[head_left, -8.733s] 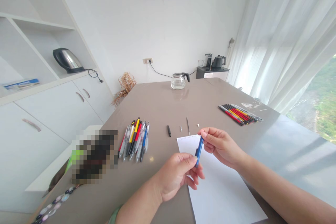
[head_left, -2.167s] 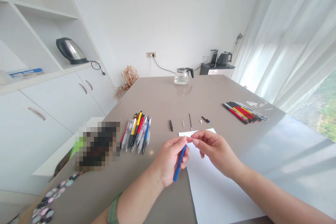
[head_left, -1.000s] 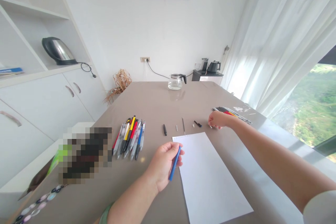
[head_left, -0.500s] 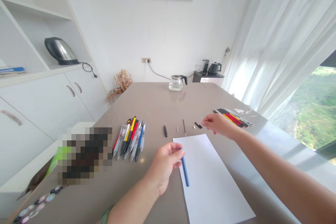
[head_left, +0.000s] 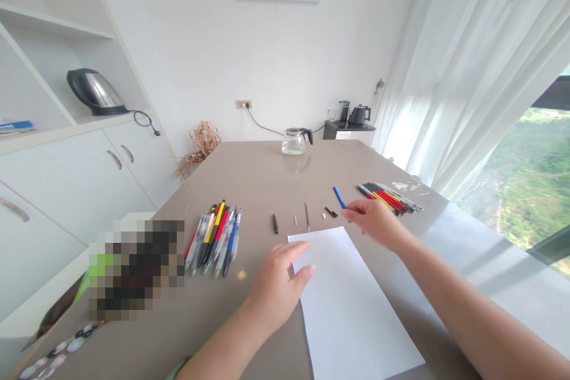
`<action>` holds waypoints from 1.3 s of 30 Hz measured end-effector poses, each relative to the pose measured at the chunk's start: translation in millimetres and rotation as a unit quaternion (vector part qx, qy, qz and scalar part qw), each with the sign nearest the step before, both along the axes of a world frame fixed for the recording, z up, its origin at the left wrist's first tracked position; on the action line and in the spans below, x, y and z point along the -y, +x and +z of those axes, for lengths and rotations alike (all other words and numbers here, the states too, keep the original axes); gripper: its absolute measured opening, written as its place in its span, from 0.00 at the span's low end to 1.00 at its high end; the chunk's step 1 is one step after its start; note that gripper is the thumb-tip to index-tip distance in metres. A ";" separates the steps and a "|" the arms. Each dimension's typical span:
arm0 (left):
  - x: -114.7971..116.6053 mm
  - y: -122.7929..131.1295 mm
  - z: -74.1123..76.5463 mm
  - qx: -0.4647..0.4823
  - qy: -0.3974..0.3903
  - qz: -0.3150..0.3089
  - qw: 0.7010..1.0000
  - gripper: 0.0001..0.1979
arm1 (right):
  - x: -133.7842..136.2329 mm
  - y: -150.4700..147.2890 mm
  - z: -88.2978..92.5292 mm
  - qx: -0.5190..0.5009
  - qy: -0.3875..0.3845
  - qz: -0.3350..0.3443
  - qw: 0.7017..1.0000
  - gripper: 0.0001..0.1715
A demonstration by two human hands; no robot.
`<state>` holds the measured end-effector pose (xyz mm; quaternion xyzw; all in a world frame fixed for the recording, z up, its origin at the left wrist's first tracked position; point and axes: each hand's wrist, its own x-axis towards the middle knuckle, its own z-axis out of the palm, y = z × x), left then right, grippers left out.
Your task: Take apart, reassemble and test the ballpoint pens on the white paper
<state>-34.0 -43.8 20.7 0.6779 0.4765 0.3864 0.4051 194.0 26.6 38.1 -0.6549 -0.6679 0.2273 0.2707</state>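
Between the fingertips of my right hand (head_left: 373,219) is a blue pen barrel (head_left: 338,195), tilted up and away to the left. Over the left edge of a white sheet of paper (head_left: 356,309), my left hand (head_left: 279,278) holds nothing, thumb and fingers apart. Beyond the paper's far edge lies a row of small pen parts: a black tapered piece (head_left: 275,223), a tiny pale piece (head_left: 294,220), a thin refill (head_left: 307,215), a small white piece (head_left: 324,216) and a black clip-like piece (head_left: 331,212). The barrel is just right of that last piece.
Several mixed pens (head_left: 215,237) lie left of the paper. Another row of pens (head_left: 388,198) is at the right, near white scraps (head_left: 405,187). A glass pot (head_left: 293,142) stands at the far end. A bead string (head_left: 60,349) lies front left.
The blue barrel has passed from my left hand to my right hand and now sits by the row of parts. My left fingers have opened. The view has shifted slightly.
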 end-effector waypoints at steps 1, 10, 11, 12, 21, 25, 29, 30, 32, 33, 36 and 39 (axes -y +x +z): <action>1.4 0.0 -0.1 -0.070 0.039 -0.027 0.996 0.16 | -11.1 14.3 -2.1 0.048 0.010 -0.053 0.997 0.18; 7.5 0.9 -0.5 -0.299 0.068 -0.116 0.945 0.20 | -47.8 66.6 -48.4 0.209 -0.016 -0.151 0.966 0.15; 8.3 1.0 -1.0 -0.304 0.066 -0.120 0.943 0.19 | -47.9 67.0 -51.5 0.219 -0.019 -0.148 0.964 0.17; 9.0 1.0 -1.7 -0.308 0.063 -0.125 0.941 0.19 | -47.9 67.3 -53.8 0.227 -0.020 -0.143 0.963 0.18; 9.8 0.7 -4.3 -0.320 0.054 -0.135 0.936 0.18 | -35.5 58.6 -33.4 0.247 0.013 -0.163 0.955 0.20; 10.2 1.7 -3.1 -0.323 0.047 -0.134 0.936 0.18 | -0.8 28.7 -8.5 0.201 0.049 -0.063 0.976 0.24; 11.4 2.4 -2.2 -0.320 0.039 -0.132 0.937 0.19 | 39.1 -21.6 -6.9 0.170 0.004 0.263 0.950 0.22; 11.4 2.3 -1.9 -0.319 0.034 -0.131 0.938 0.19 | 45.7 -33.0 -10.0 0.185 0.000 0.325 0.928 0.19; 11.1 1.5 -1.1 -0.314 0.026 -0.130 0.940 0.20 | 53.3 -49.7 -16.6 0.222 0.027 0.335 0.915 0.18; 10.7 1.1 -0.6 -0.311 0.022 -0.129 0.941 0.20 | 54.7 -54.2 -19.3 0.229 0.035 0.333 0.914 0.18; 9.4 0.4 0.9 -0.305 0.015 -0.133 0.943 0.19 | 54.0 -55.3 -21.9 0.219 0.041 0.335 0.915 0.18; 8.8 0.7 2.2 -0.305 0.009 -0.136 0.943 0.19 | 52.1 -49.3 -20.1 0.211 0.037 0.345 0.914 0.18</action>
